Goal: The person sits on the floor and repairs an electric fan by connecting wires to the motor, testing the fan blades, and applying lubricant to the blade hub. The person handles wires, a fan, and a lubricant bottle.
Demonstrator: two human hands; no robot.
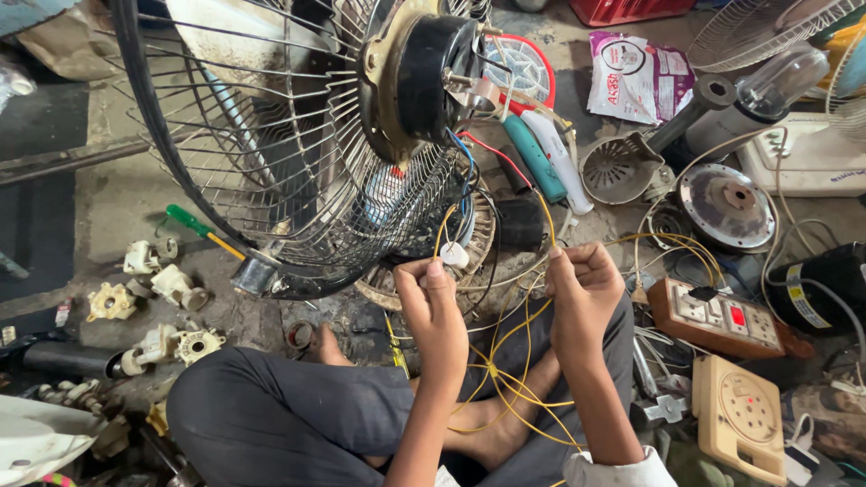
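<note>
Both hands pinch yellow wires: left hand and right hand just below the fan motor, whose grille tilts over the floor.

Ahead: the fan guard and black motor block me.
Between my hands: yellow wires loop across.
Right: switch board crowds close.
Left: white plastic parts litter the floor.

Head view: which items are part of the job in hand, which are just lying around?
In hand:
left hand and right hand pinching yellow wires
fan motor
fan guard

Lying about:
green screwdriver
white plastic parts
socket board
teal tube
printed packet
</note>
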